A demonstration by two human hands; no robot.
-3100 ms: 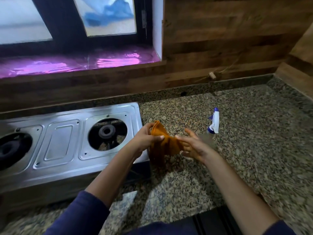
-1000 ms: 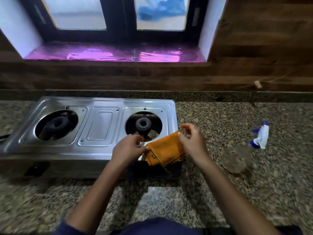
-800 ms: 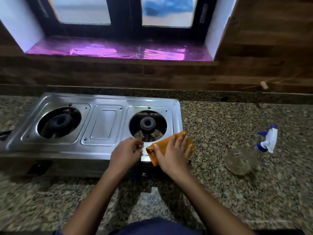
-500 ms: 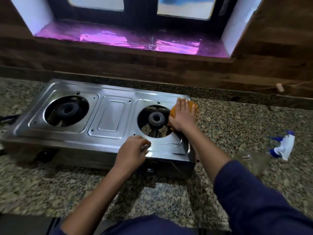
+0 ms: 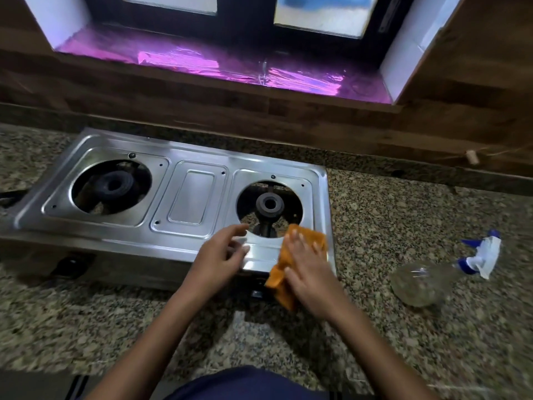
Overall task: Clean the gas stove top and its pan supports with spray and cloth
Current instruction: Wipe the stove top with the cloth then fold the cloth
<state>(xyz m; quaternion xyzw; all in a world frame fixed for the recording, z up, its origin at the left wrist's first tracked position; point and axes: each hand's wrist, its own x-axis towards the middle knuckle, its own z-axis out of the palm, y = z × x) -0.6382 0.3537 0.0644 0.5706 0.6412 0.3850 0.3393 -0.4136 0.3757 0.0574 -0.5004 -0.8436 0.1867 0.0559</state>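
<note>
Pressing under flat right hand: orange cloth on stove corner.

Dim daylight is entering through the window; glare is showing on the stove top; edges are blurring and bending.

No readable text

We found no legible lettering; the spray bottle looked too blurred to judge, perhaps unlabelled.

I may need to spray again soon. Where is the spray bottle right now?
In the head view the spray bottle lies on its side on the granite counter, right of the stove and beyond the right hand; neither hand touches it.
</note>
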